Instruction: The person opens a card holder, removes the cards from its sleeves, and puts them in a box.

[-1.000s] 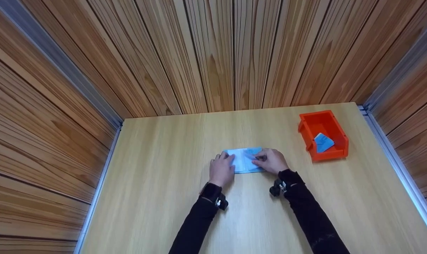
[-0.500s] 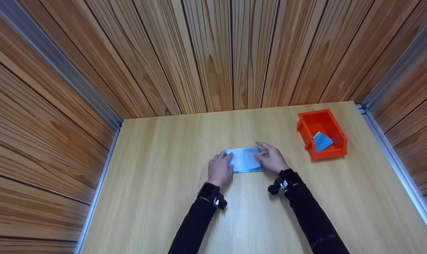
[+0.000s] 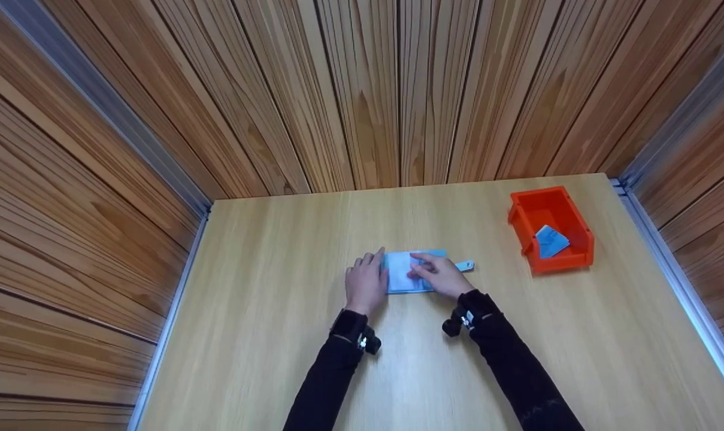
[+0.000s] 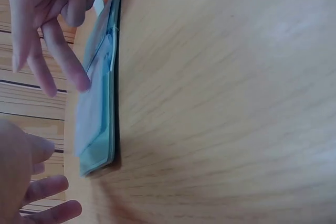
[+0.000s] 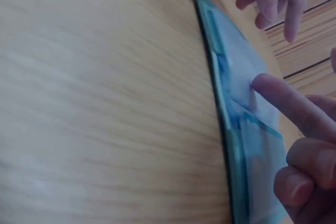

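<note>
A light blue card wallet [image 3: 400, 273] lies unfolded on the table, with clear sleeve pages in it. A short strap with a metal snap [image 3: 466, 266] sticks out from its right side. My left hand [image 3: 364, 284] is at the wallet's left edge, fingers extended; in the left wrist view the near fingers [image 4: 52, 187] are apart from it. My right hand [image 3: 439, 274] is over the right half. One straight finger [image 5: 283, 95] touches the sleeve page, while other fingers of that hand are curled and hold nothing visible.
An orange-red open bin [image 3: 562, 260] stands at the right of the wooden table [image 3: 278, 311], with a folded blue piece [image 3: 551, 241] inside. Plank walls [image 3: 367, 120] rise behind and at both sides.
My right hand has moved left from the wallet's right edge, and a sleeve page now lies toward the left half. The strap has come into view. My left hand has shifted slightly left, its fingers straighter.
</note>
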{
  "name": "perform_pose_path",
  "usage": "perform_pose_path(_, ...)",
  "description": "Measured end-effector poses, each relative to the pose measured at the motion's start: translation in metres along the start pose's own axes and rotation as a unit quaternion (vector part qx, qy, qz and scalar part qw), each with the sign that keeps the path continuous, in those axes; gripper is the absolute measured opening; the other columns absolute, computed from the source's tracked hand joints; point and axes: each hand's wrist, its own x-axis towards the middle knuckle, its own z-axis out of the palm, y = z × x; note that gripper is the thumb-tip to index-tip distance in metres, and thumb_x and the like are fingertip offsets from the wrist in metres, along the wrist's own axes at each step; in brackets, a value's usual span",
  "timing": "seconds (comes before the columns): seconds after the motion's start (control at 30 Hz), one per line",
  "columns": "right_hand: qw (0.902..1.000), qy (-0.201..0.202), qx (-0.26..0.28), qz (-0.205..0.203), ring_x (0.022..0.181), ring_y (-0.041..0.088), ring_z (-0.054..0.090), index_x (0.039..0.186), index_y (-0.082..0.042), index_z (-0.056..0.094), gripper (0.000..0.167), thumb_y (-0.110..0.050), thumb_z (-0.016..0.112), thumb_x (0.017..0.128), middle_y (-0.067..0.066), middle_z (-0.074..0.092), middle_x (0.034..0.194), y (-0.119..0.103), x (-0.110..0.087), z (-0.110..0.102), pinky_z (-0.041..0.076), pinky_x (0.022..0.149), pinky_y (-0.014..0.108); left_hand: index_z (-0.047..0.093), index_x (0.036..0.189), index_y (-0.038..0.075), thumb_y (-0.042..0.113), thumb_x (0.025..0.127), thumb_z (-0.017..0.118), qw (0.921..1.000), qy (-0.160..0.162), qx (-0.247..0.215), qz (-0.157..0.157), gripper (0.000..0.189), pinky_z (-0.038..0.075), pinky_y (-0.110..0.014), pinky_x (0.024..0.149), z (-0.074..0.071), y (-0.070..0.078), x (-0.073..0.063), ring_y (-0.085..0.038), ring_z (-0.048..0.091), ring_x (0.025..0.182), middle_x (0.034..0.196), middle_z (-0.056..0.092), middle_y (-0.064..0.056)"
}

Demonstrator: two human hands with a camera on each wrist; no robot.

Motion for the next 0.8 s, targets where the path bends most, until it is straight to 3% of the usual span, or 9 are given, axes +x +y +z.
perform_pose_path(0.33, 0.9983, 0.007, -0.058, -0.006, 0.122, 0.028, 0.067, 0.143, -0.013, 0.063, 0.042, -0.029, 0.063, 0.105, 0.007, 0.076, 0.119, -0.004, -0.003, 0.001, 0.048, 0.106, 0.048, 0.058, 0.148, 0.025, 0.034, 0.101, 0.066, 0.9991, -0.024, 0.018, 0.03, 0.049, 0.045, -0.041, 0.089, 0.012, 0.004, -0.005, -0.023, 0.058, 0.114, 0.129, 0.063, -0.003)
perform_pose_path(0.43, 0.998, 0.017, -0.062, -0.005, 0.108, 0.024, 0.067, 0.142, -0.015, 0.064, 0.041, -0.026, 0.066, 0.103, 0.006, 0.075, 0.111, -0.005, -0.004, -0.006, 0.051, 0.092, 0.038, 0.059, 0.148, 0.026, 0.035, 0.101, 0.066, 0.9988, -0.031, 0.023, 0.031, 0.049, 0.043, -0.04, 0.088, 0.014, 0.005, -0.005, -0.022, 0.056, 0.113, 0.129, 0.061, -0.002)
perform_pose_path(0.57, 0.9971, 0.032, -0.069, -0.007, 0.082, 0.017, 0.059, 0.142, -0.017, 0.064, 0.042, -0.024, 0.069, 0.101, 0.003, 0.07, 0.098, -0.004, -0.005, -0.018, 0.044, 0.07, 0.028, 0.059, 0.148, 0.026, 0.036, 0.101, 0.065, 0.9985, -0.035, 0.03, 0.031, 0.049, 0.043, -0.04, 0.091, 0.015, 0.006, -0.005, -0.023, 0.055, 0.117, 0.133, 0.06, -0.003)
perform_pose_path(0.8, 0.9917, 0.042, -0.121, -0.004, 0.076, 0.017, 0.054, 0.144, -0.022, 0.063, 0.05, -0.023, 0.076, 0.095, 0.0, 0.059, 0.087, 0.007, -0.008, -0.036, 0.042, 0.065, 0.028, 0.058, 0.148, 0.025, 0.036, 0.102, 0.064, 0.9985, -0.037, 0.024, 0.033, 0.048, 0.044, -0.042, 0.093, 0.017, 0.004, -0.006, -0.024, 0.056, 0.12, 0.137, 0.06, -0.004)
